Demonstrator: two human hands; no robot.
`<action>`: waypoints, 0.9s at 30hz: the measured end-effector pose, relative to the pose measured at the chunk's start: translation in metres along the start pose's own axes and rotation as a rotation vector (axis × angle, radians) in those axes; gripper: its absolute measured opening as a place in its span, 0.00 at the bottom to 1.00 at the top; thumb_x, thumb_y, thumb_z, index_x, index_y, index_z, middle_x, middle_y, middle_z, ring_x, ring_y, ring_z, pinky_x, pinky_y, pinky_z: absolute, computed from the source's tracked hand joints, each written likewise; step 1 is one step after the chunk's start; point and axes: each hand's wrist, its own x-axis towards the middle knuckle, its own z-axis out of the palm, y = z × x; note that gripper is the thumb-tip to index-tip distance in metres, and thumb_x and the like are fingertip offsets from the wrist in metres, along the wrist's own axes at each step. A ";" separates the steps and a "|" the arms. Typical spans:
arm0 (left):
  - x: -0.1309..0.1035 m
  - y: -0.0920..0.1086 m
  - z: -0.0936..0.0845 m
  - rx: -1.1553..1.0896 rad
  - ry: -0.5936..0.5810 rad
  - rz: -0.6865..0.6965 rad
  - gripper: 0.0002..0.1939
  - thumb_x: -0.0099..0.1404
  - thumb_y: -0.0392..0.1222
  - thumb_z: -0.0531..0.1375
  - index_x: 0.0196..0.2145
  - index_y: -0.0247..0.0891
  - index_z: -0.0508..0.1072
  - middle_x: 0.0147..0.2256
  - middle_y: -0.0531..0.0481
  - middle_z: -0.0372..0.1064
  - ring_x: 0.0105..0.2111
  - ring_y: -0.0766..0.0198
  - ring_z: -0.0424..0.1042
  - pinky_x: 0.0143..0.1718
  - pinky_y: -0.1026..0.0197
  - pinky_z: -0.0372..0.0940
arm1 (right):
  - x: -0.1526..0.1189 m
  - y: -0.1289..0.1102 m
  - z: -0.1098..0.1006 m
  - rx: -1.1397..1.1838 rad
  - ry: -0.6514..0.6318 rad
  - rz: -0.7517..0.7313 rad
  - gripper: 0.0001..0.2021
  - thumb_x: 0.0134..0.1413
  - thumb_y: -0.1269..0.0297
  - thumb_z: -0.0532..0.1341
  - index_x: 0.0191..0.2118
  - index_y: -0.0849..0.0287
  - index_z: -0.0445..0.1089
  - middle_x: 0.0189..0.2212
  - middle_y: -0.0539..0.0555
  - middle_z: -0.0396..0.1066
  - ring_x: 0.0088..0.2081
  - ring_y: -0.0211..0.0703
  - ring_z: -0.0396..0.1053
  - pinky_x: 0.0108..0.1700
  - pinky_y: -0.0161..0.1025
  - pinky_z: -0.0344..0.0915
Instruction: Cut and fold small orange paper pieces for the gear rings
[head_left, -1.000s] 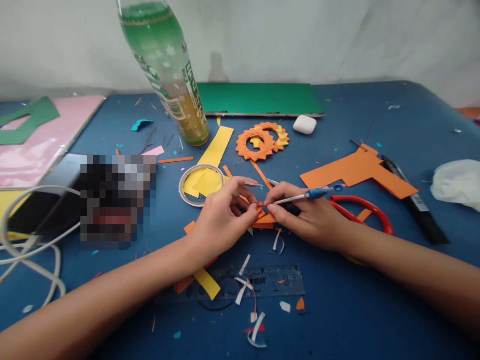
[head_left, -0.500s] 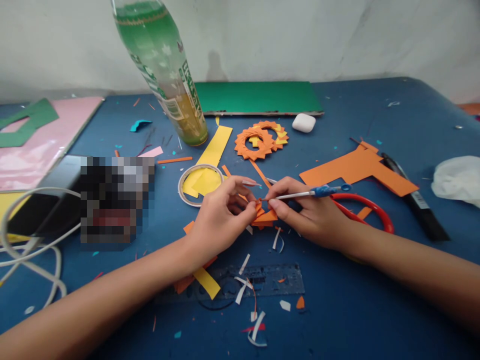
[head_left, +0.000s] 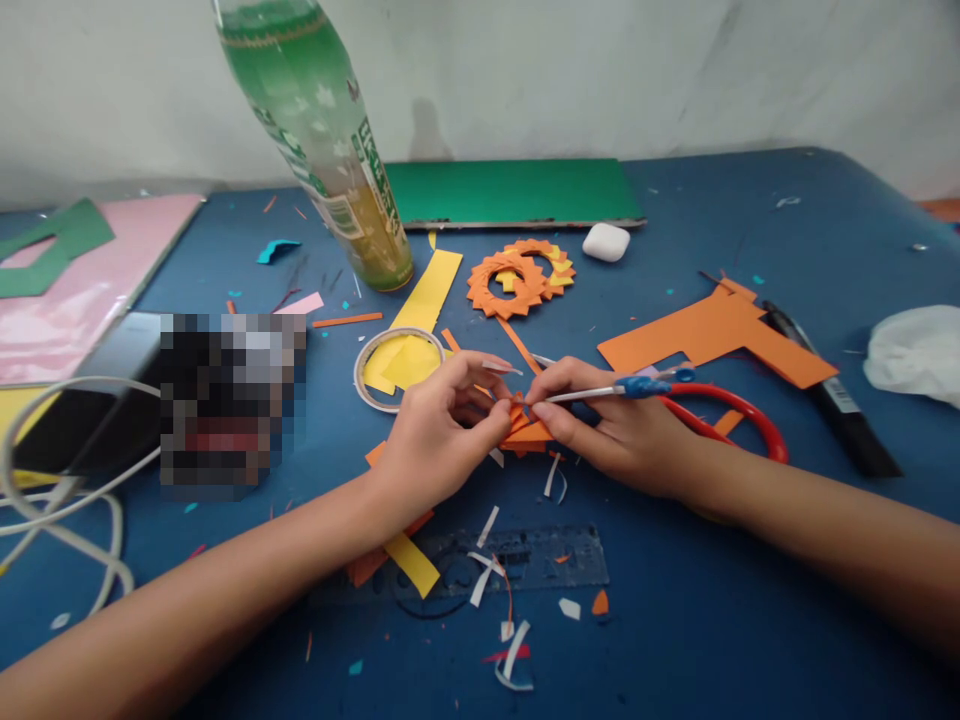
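Observation:
My left hand [head_left: 450,425] pinches a small folded orange paper piece [head_left: 523,432] between thumb and fingers at the middle of the table. Facing it, my right hand [head_left: 615,425] is closed on a thin white stick with a blue end [head_left: 637,386], which points back to the right. The fingertips of both hands nearly meet over the orange paper. Behind them lie two folded paper rings, an orange one [head_left: 486,290] and an orange and yellow one [head_left: 564,270]. A tape roll [head_left: 361,375] rests around yellow paper just left of my left hand.
A green bottle [head_left: 330,150] stands at the back left. Red-handled scissors [head_left: 772,430], an orange sheet [head_left: 690,325] and a black cutter or marker [head_left: 855,420] lie right. A clear ruler [head_left: 585,560] and paper scraps lie in front; a white cable [head_left: 112,520] is left.
The stick in my right hand has tilted slightly and its blue end has shifted a little left. The fingertips of both hands have moved slightly; their grip is unchanged.

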 end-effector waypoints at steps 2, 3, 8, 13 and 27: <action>0.000 0.000 0.000 -0.009 -0.002 0.002 0.11 0.56 0.32 0.59 0.38 0.37 0.66 0.28 0.53 0.68 0.25 0.70 0.71 0.25 0.70 0.67 | 0.000 -0.001 0.000 -0.006 0.018 0.004 0.04 0.57 0.67 0.52 0.35 0.57 0.63 0.27 0.50 0.67 0.29 0.37 0.65 0.29 0.33 0.61; 0.000 0.000 0.000 -0.014 -0.002 0.004 0.11 0.56 0.32 0.59 0.38 0.37 0.66 0.28 0.53 0.68 0.25 0.70 0.70 0.25 0.70 0.67 | 0.000 -0.001 0.000 -0.011 0.032 0.011 0.04 0.57 0.67 0.52 0.35 0.57 0.63 0.27 0.50 0.67 0.29 0.37 0.66 0.29 0.33 0.61; 0.000 -0.001 0.000 -0.027 0.008 0.006 0.11 0.56 0.33 0.59 0.39 0.37 0.67 0.29 0.52 0.69 0.25 0.70 0.70 0.24 0.70 0.67 | -0.002 -0.001 -0.001 -0.029 0.069 0.009 0.04 0.57 0.66 0.52 0.35 0.57 0.62 0.26 0.50 0.66 0.28 0.38 0.65 0.29 0.34 0.60; 0.000 -0.002 0.000 -0.028 0.010 0.012 0.11 0.57 0.32 0.59 0.39 0.36 0.67 0.29 0.52 0.69 0.26 0.70 0.70 0.25 0.70 0.67 | -0.002 0.000 0.000 -0.030 0.071 0.005 0.04 0.57 0.65 0.52 0.35 0.57 0.63 0.26 0.49 0.66 0.28 0.37 0.64 0.29 0.34 0.60; 0.000 -0.003 -0.001 -0.033 0.020 0.027 0.10 0.57 0.33 0.59 0.38 0.36 0.67 0.30 0.52 0.70 0.27 0.69 0.71 0.26 0.69 0.67 | -0.001 0.000 0.002 -0.018 0.082 -0.035 0.03 0.58 0.67 0.52 0.35 0.56 0.62 0.28 0.50 0.67 0.30 0.37 0.66 0.31 0.34 0.62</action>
